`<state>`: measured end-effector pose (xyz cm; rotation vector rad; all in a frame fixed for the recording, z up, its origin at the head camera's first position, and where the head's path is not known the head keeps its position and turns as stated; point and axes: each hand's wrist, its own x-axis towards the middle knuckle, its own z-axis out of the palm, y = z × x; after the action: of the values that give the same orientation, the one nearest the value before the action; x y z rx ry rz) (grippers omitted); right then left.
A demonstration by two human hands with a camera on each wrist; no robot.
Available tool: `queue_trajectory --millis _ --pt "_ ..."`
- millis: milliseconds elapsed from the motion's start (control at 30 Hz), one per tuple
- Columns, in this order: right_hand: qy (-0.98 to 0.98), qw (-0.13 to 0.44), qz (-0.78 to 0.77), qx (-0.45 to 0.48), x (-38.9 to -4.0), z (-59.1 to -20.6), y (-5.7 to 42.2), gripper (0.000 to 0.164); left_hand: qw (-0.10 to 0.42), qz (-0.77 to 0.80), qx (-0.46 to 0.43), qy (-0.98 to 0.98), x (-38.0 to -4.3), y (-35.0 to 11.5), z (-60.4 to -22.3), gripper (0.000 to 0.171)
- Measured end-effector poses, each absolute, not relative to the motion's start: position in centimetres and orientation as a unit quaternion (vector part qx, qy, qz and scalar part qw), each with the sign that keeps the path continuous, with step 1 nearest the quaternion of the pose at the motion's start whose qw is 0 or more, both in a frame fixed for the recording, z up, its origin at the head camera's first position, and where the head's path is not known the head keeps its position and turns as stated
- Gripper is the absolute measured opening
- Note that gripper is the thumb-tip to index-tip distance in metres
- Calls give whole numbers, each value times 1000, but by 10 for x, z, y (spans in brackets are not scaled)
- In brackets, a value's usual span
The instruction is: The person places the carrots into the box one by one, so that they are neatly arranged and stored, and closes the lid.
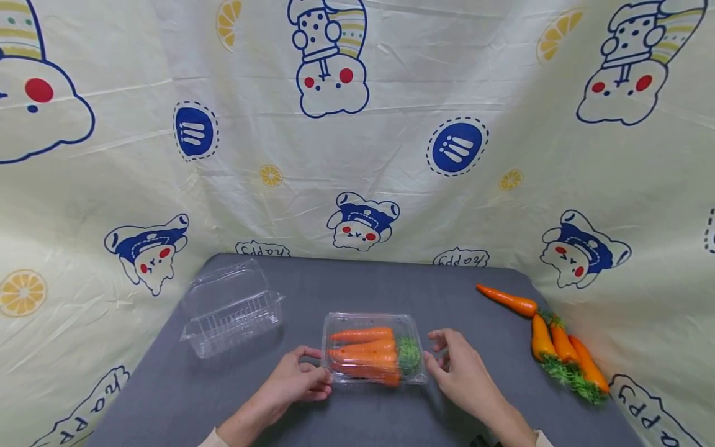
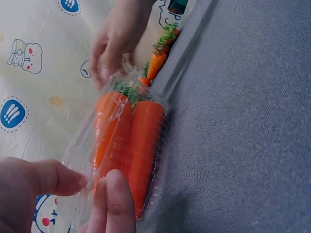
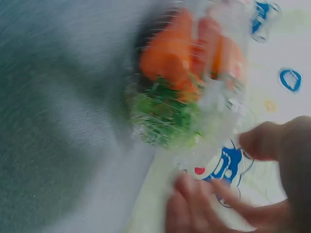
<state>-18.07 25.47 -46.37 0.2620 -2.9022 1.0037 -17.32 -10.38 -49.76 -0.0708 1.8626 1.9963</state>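
Observation:
A clear plastic clamshell box, lid lowered over it, lies at the front middle of the table. Inside are several orange carrots with green tops at the right end. My left hand pinches the rim at the box's left end; the left wrist view shows the thumb on one side of it and fingers on the other. My right hand is beside the right end, its fingers loosely bent and spread from the thumb, thumb tip close to the box's edge. In the right wrist view this hand is blurred.
A second clear clamshell box stands with its lid up at the left of the grey table. Several loose carrots with leafy tops lie along the right edge. A printed curtain hangs behind.

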Motion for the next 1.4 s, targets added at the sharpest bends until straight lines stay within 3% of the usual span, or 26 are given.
queue_trajectory --millis 100,200,433,633,1167,1400 --pt "-940 148 245 185 -176 -470 245 48 186 700 -6 689 -172 -105 -498 54" --pt "-928 190 182 263 -172 -475 234 60 165 676 12 718 -171 -105 -498 53" --pt "-926 127 86 344 -163 -486 205 79 119 632 36 765 -170 -104 -503 50" --pt "-922 126 72 360 -164 -491 193 93 105 619 49 777 -170 -105 -503 50" --pt "-933 160 99 306 -200 -484 204 74 65 583 95 805 -171 -102 -495 46" --pt "-943 165 88 275 -222 -483 218 64 9 540 121 833 -170 -106 -484 42"
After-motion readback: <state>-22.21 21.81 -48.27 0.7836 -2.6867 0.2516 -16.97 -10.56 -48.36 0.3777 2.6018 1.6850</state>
